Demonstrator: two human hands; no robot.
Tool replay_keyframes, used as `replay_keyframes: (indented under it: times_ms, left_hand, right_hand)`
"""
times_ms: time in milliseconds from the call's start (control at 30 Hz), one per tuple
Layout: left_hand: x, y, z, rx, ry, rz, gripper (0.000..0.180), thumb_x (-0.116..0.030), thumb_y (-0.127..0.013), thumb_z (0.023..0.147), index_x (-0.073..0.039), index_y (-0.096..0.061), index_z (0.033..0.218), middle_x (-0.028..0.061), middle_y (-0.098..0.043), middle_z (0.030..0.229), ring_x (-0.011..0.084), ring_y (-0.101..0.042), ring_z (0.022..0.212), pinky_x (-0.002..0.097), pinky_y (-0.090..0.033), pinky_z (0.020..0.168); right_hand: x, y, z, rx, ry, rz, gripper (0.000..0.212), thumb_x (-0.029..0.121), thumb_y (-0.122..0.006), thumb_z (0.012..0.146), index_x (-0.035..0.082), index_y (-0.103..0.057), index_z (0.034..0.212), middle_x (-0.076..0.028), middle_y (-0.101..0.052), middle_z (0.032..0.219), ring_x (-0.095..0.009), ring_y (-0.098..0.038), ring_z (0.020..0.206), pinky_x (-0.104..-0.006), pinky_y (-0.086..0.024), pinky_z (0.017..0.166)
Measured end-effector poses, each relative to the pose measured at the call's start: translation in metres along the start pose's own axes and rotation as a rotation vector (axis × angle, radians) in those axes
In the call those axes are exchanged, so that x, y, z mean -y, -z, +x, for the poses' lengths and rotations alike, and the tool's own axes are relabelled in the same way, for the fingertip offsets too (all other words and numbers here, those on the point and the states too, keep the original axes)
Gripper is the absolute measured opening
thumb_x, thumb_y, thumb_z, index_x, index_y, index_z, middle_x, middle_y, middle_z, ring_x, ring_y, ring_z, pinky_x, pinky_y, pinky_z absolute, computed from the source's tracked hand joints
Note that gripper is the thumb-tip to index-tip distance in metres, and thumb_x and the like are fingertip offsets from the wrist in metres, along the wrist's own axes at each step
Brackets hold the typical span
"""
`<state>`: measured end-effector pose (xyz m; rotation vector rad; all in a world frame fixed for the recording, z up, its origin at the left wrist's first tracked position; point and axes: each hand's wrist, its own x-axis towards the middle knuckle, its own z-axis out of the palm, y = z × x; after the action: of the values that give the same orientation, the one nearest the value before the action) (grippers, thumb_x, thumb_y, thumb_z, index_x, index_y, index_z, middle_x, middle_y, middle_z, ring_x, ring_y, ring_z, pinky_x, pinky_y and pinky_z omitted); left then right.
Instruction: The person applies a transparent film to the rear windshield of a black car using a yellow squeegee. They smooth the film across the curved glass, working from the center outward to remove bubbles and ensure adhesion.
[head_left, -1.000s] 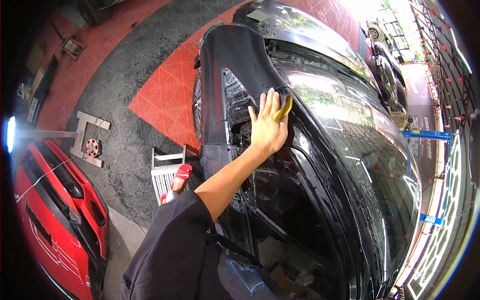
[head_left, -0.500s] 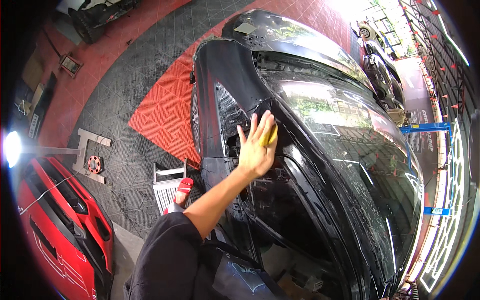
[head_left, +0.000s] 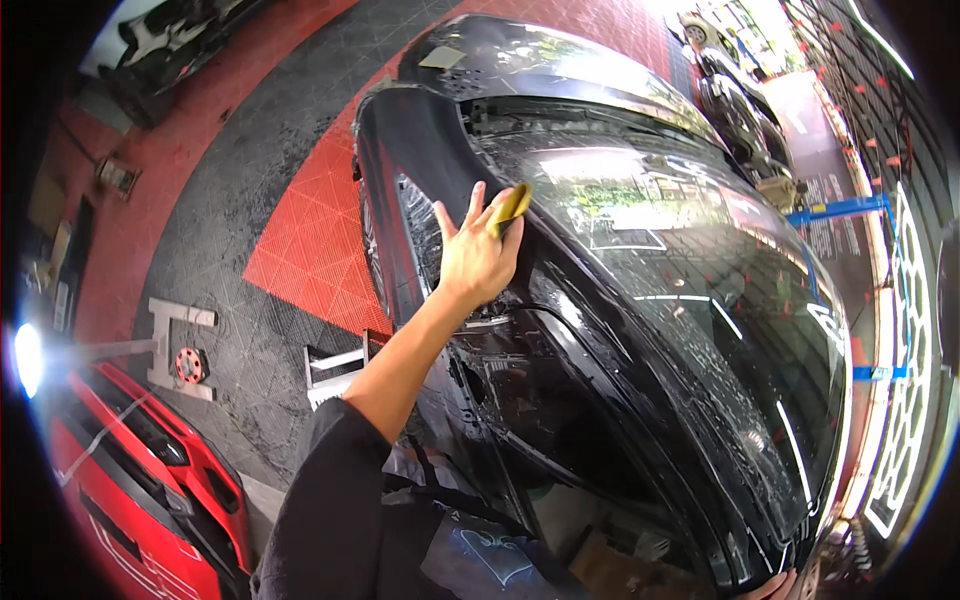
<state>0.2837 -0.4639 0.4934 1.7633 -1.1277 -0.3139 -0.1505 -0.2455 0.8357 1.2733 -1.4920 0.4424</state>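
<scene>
My left hand (head_left: 482, 252) is over the base of the windshield pillar on a black car (head_left: 600, 340), with several fingers spread. A small flat yellow squeegee (head_left: 511, 208) is held at its index-finger side, and its edge points up toward the windshield (head_left: 620, 200). Beside the hand, a black front fender (head_left: 415, 130) has a wet, wrinkled, shiny patch (head_left: 420, 220). At the bottom edge, only the fingers of my right hand (head_left: 775, 587) show, resting on the rear of the roof with nothing visible in them.
A metal step stool (head_left: 335, 370) stands beside the car door. To the left are a red car (head_left: 150, 470), a bright lamp (head_left: 30, 358) and a stand with a red reel (head_left: 188, 365). Blue lift arms (head_left: 840, 210) reach in at the right.
My left hand has shifted slightly forward toward the fender, and the squeegee now sticks out more from its fingers. More of my right hand shows at the roof. The whole view has turned a little.
</scene>
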Motion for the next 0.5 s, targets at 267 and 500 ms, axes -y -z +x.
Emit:
replay_keyframes:
  times_ms: [267,500]
  left_hand:
    - [-0.001,0.009,-0.008,0.015,-0.101,0.170,0.042,-0.028,-0.053,0.101,-0.008,-0.057,0.138,0.0127,-0.058,0.141,0.0353,-0.045,0.141,0.0728,-0.017,0.115]
    - [-0.051,0.030,-0.029,0.100,-0.335,0.306,0.043,-0.032,-0.055,0.099,-0.004,-0.062,0.131,0.0198,-0.059,0.137,0.0356,-0.057,0.129,0.0701,-0.010,0.118]
  right_hand:
    - [-0.044,-0.011,-0.008,0.161,-0.113,0.014,0.044,0.034,-0.047,0.106,0.002,-0.066,0.130,-0.014,-0.066,0.132,-0.030,-0.060,0.124,-0.0387,-0.042,0.106]
    - [-0.046,-0.012,-0.021,0.166,-0.192,0.003,0.042,0.033,-0.050,0.105,0.006,-0.066,0.133,-0.012,-0.066,0.135,-0.028,-0.060,0.126,-0.0360,-0.042,0.107]
